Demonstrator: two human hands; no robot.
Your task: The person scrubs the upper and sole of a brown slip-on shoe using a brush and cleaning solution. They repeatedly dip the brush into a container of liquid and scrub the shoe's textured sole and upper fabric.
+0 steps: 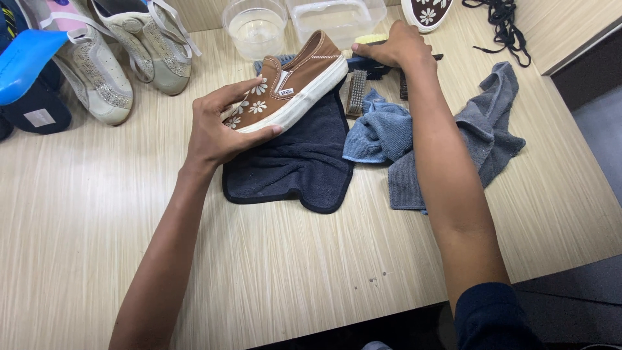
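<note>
On the pale wooden worktop point(291, 272), the left hand point(217, 126) curls around the toe of a brown slip-on shoe point(291, 81), which lies tilted on a dark towel point(291, 165). Beyond its heel, the right hand point(395, 45) closes over a brush point(369, 40). Beside that forearm lie a blue cloth point(379, 133) and a grey cloth point(486, 129). Below both wrists the surface is bare up to the near edge. Left of the left hand stand pale sneakers point(110, 65).

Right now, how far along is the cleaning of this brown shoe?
Set up: dark towel spread, cloths and water bowl out. In hand: the left hand steadies the brown shoe on the towel while the right hand rests on a brush. No scrubbing marks or foam show, so cleaning looks barely begun.
</note>
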